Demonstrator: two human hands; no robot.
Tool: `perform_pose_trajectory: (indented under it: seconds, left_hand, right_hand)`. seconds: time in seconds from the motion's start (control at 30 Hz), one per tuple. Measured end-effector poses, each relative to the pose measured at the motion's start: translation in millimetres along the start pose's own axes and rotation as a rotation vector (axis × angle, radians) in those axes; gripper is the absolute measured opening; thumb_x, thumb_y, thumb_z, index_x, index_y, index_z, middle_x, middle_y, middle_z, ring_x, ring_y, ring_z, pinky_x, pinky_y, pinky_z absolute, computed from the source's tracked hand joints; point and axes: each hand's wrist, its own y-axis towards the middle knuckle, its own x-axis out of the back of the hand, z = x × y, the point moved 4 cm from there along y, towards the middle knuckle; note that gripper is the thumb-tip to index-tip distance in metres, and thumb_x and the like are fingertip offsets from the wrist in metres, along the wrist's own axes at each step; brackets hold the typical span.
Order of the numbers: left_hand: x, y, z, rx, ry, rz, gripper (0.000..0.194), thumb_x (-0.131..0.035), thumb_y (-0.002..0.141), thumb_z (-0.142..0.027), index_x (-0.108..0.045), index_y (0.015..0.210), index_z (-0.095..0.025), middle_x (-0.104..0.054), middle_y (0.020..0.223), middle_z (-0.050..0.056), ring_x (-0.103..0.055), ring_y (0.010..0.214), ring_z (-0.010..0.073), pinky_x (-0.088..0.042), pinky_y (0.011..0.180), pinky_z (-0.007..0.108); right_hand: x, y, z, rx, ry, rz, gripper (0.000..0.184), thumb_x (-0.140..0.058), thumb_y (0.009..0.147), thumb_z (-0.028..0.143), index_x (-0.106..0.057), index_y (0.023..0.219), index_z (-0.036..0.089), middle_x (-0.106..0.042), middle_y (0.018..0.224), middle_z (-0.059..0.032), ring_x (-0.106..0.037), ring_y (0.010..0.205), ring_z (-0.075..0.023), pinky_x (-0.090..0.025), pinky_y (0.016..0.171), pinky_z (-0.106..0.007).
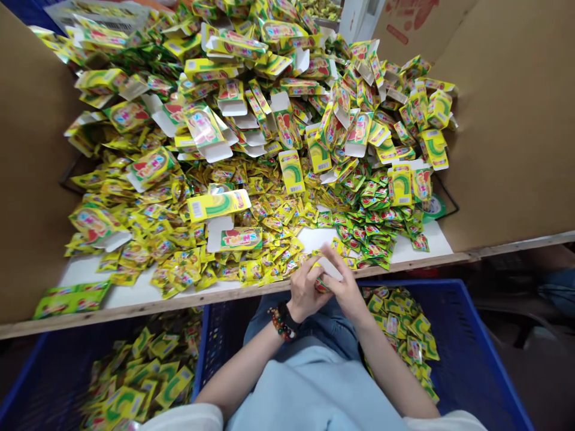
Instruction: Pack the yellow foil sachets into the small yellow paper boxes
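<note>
Head view: the left hand (305, 293) and right hand (348, 287) meet just above the bench's wooden edge (135, 307). The fingers of both hands are curled and pressed close, pinching a small carton (321, 286) with a white flap (330, 268) between them. Beyond that edge lie heaped sachets (202, 269) and printed cartons (218, 205); below it, a blue crate (485, 353) holds more sachets (395, 335).

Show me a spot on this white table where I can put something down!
White tabletop shows just beyond the left hand and right hand, between yellow sachets and green sachets. A strip lies right of the green sachets, another at the far left front. Farther back, flattened boxes crowd everything.
</note>
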Motion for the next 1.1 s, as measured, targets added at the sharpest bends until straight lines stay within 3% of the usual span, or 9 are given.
perform_pose_trajectory:
  seconds: [0.1,0.2,0.33,0.57,0.73,0.8,0.9,1.0,1.1]
  left_hand:
    - [-1.2,5.0,-2.8,0.007,-0.001,0.018,0.051,-0.057,0.083,-0.033,-0.032,0.127,-0.023,-0.054,0.132,0.019,-0.059,0.118,0.0279,-0.052,0.094,0.047]
    - [0.2,11.9,-7.9,0.038,0.077,0.018,0.057,-0.049,0.085,-0.028,-0.026,0.136,-0.019,-0.051,0.133,0.021,-0.054,0.123,0.0275,-0.051,0.096,0.046]
    - [1.2,15.8,-12.7,0.027,0.151,0.028,0.059,-0.047,0.084,-0.023,-0.028,0.139,-0.017,-0.054,0.128,0.019,-0.056,0.118,0.0278,-0.055,0.091,0.043]
    - [2.1,14.3,-8.1,0.042,0.100,-0.025,0.054,-0.046,0.088,-0.028,-0.031,0.139,-0.017,-0.055,0.125,0.016,-0.058,0.114,0.0264,-0.055,0.090,0.041]
    - [3.2,13.7,-11.0,0.030,0.061,-0.038,0.046,-0.037,0.094,-0.027,-0.034,0.139,-0.018,-0.055,0.124,0.016,-0.055,0.117,0.0253,-0.051,0.095,0.043]
    - [9.0,17.4,-14.5,-0.001,0.055,0.060,0.056,-0.044,0.093,-0.041,-0.032,0.141,-0.015,-0.053,0.128,0.018,-0.052,0.121,0.0283,-0.050,0.097,0.046]
    - [29.8,32.7,-11.9,0.004,0.133,0.226,0.074,-0.058,0.082,-0.059,-0.040,0.139,-0.015,-0.053,0.130,0.018,-0.051,0.120,0.0312,-0.047,0.099,0.048]
    - [56.7,64.5,6.8,0.140,0.427,0.221,0.038,-0.055,0.090,-0.044,-0.060,0.118,-0.020,-0.061,0.115,0.012,-0.054,0.107,0.0284,-0.050,0.091,0.044]
    - [60.9,104.6,28.4,0.218,0.708,0.267,0.025,-0.056,0.089,-0.031,-0.064,0.110,-0.020,-0.060,0.114,0.014,-0.051,0.107,0.0306,-0.051,0.083,0.041]
  right_hand:
    - [-6.0,-0.9,-2.0,-0.027,0.110,0.152,0.042,-0.058,0.089,0.034,-0.062,0.130,0.028,-0.066,0.130,-0.0055,-0.060,0.123,-0.0265,-0.049,0.104,-0.045]
    - [-4.9,-4.0,4.9,0.085,0.059,0.093,0.034,-0.061,0.088,0.032,-0.068,0.121,0.030,-0.070,0.123,-0.0039,-0.061,0.121,-0.0257,-0.045,0.108,-0.046]
    - [-3.1,-3.3,2.8,0.016,0.005,-0.059,0.028,-0.060,0.089,0.031,-0.072,0.114,0.028,-0.073,0.115,-0.0042,-0.069,0.108,-0.0257,-0.056,0.096,-0.043]
    - [-7.8,-2.2,2.6,0.210,-0.050,0.045,0.037,-0.061,0.088,0.023,-0.065,0.125,0.028,-0.069,0.123,-0.0053,-0.067,0.113,-0.0249,-0.054,0.099,-0.040]
    - [-13.4,-4.0,6.2,0.339,-0.157,0.014,0.037,-0.056,0.089,0.017,-0.067,0.123,0.028,-0.072,0.118,-0.0046,-0.070,0.107,-0.0221,-0.057,0.094,-0.036]
    - [1.8,-8.5,12.2,0.329,-0.227,0.012,0.032,-0.054,0.090,0.018,-0.071,0.116,0.026,-0.075,0.109,-0.0052,-0.072,0.100,-0.0218,-0.058,0.089,-0.035]
    - [49.2,-18.8,18.2,0.190,-0.542,0.029,0.028,-0.052,0.090,0.020,-0.076,0.103,0.024,-0.078,0.098,-0.0070,-0.074,0.086,-0.0229,-0.059,0.079,-0.035]
    - [90.8,-17.2,14.0,0.072,-0.970,0.055,0.020,-0.061,0.086,0.029,-0.077,0.094,0.022,-0.077,0.093,-0.0106,-0.072,0.090,-0.0300,-0.057,0.079,-0.043]
    - [78.8,15.1,0.5,0.204,-0.999,0.180,0.026,-0.057,0.088,0.026,-0.073,0.107,0.020,-0.074,0.110,-0.0115,-0.065,0.110,-0.0300,-0.051,0.095,-0.046]
